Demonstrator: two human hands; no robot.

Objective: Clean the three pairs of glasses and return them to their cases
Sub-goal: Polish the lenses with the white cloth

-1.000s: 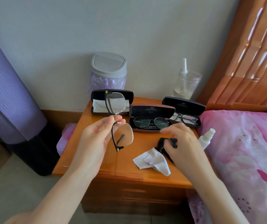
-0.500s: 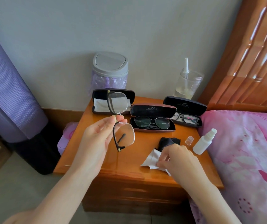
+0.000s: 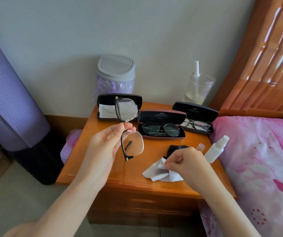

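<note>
- Head view, hands: the left hand (image 3: 103, 147) holds the black-framed clear-lens glasses (image 3: 133, 144) up above the orange wooden bedside table (image 3: 92, 166). Thumb and forefinger pinch the bridge, so one lens stands above the other; the other fingers curl loosely behind.
- The right hand (image 3: 187, 163) sits low over the table's front, thumb and fingertips pinching a fold of the white microfibre cloth (image 3: 156, 173) lying there.
- The open black hard case (image 3: 132, 98) at back left holds a folded white wipe (image 3: 106, 111); the raised glasses overlap it in sight.
- The open maroon hard case (image 3: 161, 115) in the middle holds round dark wire-rimmed glasses (image 3: 161, 129).
- The open navy hard case (image 3: 195, 110) at back right holds dark rectangular glasses (image 3: 196, 124).
- A crumpled black cloth (image 3: 175, 148), a small clear cap (image 3: 200, 147) and a white spray bottle (image 3: 217, 149) lie near the right hand.
- The clear plastic jar (image 3: 199, 88) behind holds a little pale liquid and a white tube.
</note>
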